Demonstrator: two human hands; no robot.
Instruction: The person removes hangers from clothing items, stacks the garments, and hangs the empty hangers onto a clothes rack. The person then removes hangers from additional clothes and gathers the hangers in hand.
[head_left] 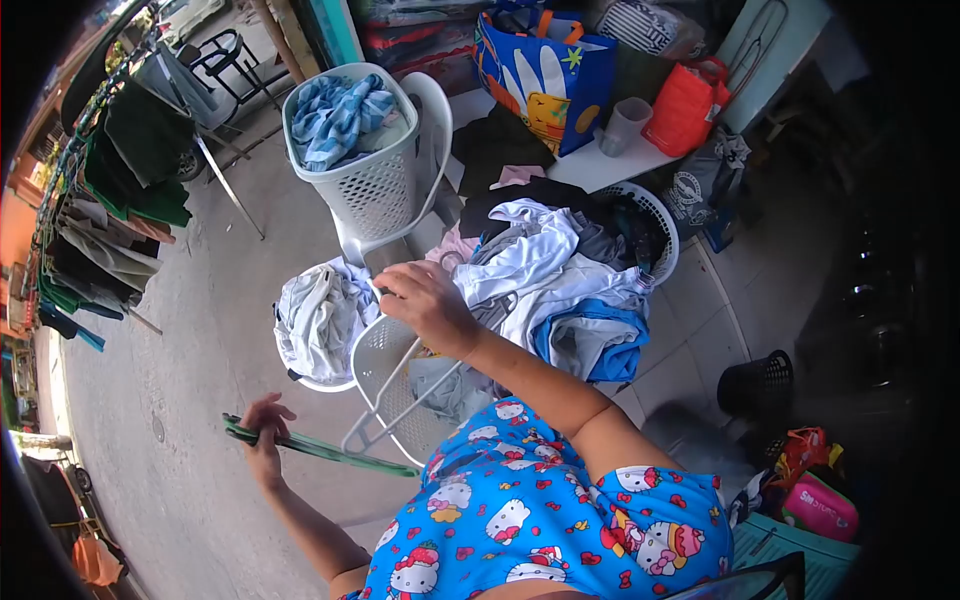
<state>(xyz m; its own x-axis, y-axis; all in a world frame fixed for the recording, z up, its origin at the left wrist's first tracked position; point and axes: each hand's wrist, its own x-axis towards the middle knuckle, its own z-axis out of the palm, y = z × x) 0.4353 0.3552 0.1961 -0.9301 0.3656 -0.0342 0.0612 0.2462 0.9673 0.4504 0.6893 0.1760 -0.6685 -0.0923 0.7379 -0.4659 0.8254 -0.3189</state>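
Note:
My left hand (265, 440), out over the pavement, is closed around green clothes hangers (340, 457) that reach toward my body. My right hand (430, 305) is closed on a pale grey clothes hanger (372, 412), which slants down in front of me. Below the grey hanger stands a white basket (368, 358) with some grey cloth (450, 390) inside. Just beyond my right hand lies a heap of white and grey clothes (540, 260), partly in a perforated basket (665, 225). A blue and grey garment (595, 340) sits at its near side.
A tall white laundry basket (360, 185) holding blue checked cloth rests on a white chair (435, 110). White clothes (325, 315) fill a low basin. Dark clothes (125, 170) hang on a rack at left. A blue printed bag (545, 75) and red bag (688, 105) stand behind.

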